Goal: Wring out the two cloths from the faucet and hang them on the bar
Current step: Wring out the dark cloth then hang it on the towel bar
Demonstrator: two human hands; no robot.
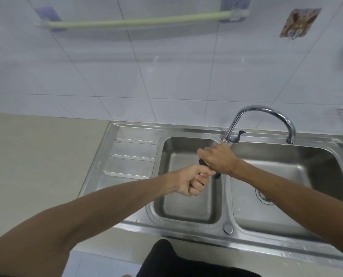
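Dark wet cloth point(201, 162), twisted into a rope, sits over the steel double sink's point(186, 222) left basin so drips fall in. Left hand point(190, 181) and right hand point(219, 158) grip it, fingers curled tight. Above the sink, the pale green wall bar point(136, 22) hangs bare.

You have a dark cloth point(202, 162) at the frame's centre, bunched into a tight roll and mostly hidden, with one end poking out at lower right. The chrome faucet point(266, 114) arches at right of centre. The pale green bar point(138, 22) runs bare across the top.
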